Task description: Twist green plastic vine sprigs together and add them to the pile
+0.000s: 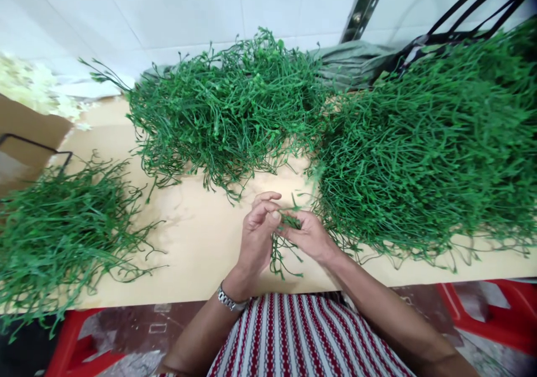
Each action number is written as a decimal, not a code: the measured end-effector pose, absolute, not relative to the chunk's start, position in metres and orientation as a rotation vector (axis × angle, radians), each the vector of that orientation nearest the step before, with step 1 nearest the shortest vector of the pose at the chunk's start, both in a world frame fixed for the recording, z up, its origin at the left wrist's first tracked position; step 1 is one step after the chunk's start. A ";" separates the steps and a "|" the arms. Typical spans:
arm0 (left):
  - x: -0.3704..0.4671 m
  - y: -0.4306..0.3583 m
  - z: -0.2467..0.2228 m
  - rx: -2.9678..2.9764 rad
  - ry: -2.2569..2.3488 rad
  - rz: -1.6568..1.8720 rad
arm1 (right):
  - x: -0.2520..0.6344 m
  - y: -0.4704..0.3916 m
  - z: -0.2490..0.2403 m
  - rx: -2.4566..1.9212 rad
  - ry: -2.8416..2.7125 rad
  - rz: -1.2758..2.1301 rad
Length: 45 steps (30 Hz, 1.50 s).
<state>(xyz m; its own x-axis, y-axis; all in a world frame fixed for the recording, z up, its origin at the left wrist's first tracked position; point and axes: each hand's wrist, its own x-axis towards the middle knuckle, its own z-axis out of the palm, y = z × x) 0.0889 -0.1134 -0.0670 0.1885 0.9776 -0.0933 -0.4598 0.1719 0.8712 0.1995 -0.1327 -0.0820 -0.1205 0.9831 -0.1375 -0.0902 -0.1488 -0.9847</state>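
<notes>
head view: left hand (257, 234) and right hand (311, 236) pinch green sprigs (292, 221) over the table (201, 231)

In this view, no text, label, brand, number or sign can be read on anything.

We list: stem heaps (226, 103), bright green with darker green depths; held sprigs (291, 221), likewise green; desk (201, 231), pale yellow-tan; garment (293, 338), striped dark red and whitish, with small dark motifs between; wristwatch (229, 299), silver; stools (518, 304), bright red; blossoms (29, 86), creamy yellow; cloth (352, 62), grey-green; cardboard (37, 121), brown; wall (188, 8), bluish white. We also note a bent wire (36, 144), black.
</notes>
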 end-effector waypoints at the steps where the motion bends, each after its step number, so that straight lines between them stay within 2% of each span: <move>1: 0.088 -0.114 -0.067 0.887 0.801 1.187 | 0.200 -0.132 -0.082 -1.154 -1.075 1.515; 7: 0.086 -0.113 -0.064 0.704 0.719 1.172 | 0.200 -0.131 -0.089 -0.953 -0.684 1.813; 13: 0.085 -0.111 -0.063 0.648 0.738 1.175 | 0.192 -0.134 -0.092 -1.008 -0.560 1.595; 18: 0.086 -0.110 -0.062 0.498 0.722 1.199 | 0.191 -0.136 -0.093 -1.121 -0.806 1.372; 22: 0.084 -0.108 -0.058 0.436 0.637 1.057 | 0.198 -0.136 -0.083 -1.161 -1.112 1.311; 31: 0.075 -0.097 -0.059 0.308 0.703 0.862 | 0.208 -0.138 -0.079 -0.983 -1.352 1.700; 33: 0.072 -0.091 -0.056 0.354 0.710 0.895 | 0.216 -0.136 -0.069 -1.015 -1.489 1.530; 36: 0.064 -0.081 -0.049 0.433 0.807 0.984 | 0.238 -0.134 -0.043 -1.088 -1.654 1.016; 39: 0.050 -0.073 -0.047 0.492 0.960 1.018 | 0.266 -0.140 -0.013 -1.157 -1.583 0.628; 45: 0.027 -0.063 -0.076 0.544 1.068 0.960 | 0.334 -0.144 0.038 -1.511 -1.538 0.083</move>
<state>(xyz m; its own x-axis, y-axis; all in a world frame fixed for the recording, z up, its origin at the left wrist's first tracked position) 0.0271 -0.0633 -0.0761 0.1563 0.8627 -0.4810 -0.3872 0.5015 0.7736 0.3344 -0.1443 0.0381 0.2083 0.8079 0.5513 0.7434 0.2355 -0.6260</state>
